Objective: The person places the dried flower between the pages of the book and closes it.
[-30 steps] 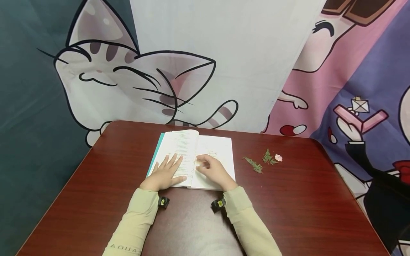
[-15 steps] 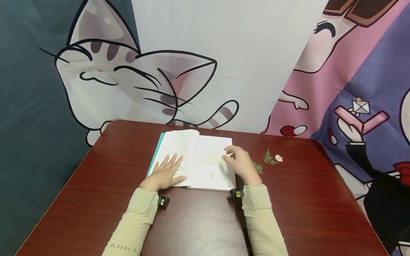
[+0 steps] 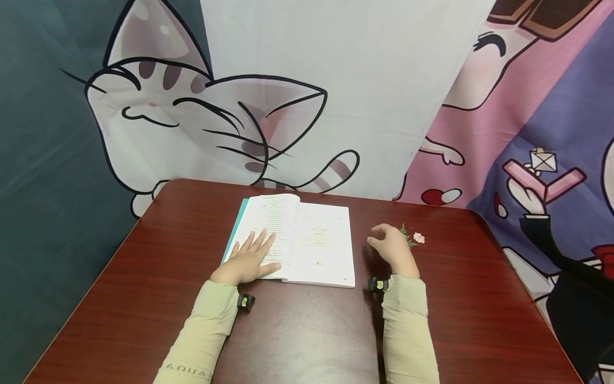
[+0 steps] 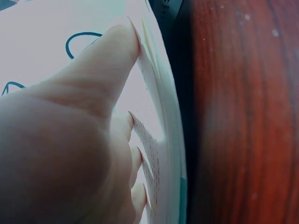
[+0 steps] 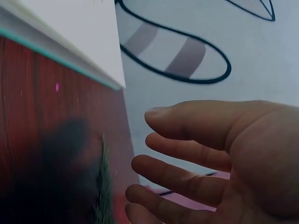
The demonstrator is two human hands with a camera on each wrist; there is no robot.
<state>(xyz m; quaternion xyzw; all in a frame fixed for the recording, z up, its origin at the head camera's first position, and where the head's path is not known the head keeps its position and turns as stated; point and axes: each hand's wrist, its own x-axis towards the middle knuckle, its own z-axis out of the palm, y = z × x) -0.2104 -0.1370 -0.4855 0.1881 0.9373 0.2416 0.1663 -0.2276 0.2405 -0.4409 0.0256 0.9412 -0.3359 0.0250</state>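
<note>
Since the earlier frame, the right hand [image 3: 394, 249] has moved away from above the right-hand page of the book [image 3: 331, 261] to a place over the table [image 3: 144, 298], past the book's right edge. The left hand [image 3: 245, 265] has stayed in its place.

Going from the left, the left hand rests flat upon the left-hand page, with its fingers straight and spread and its thumb pointing toward the middle fold; it presses the page but has hold of nothing. The book lies spread on the table, and a teal edge of its cover shows at the left side.

Next comes the right hand. Its fingers are loosely bent, the thumb is apart from them, and nothing is held between. In the right wrist view, a green leaf [image 5: 103, 186] lies on the table near these fingertips. Just to the right of the hand, a second leaf [image 3: 411, 241] is partly hidden behind it, and a pink flower [image 3: 419, 238] lies beside this leaf.
</note>
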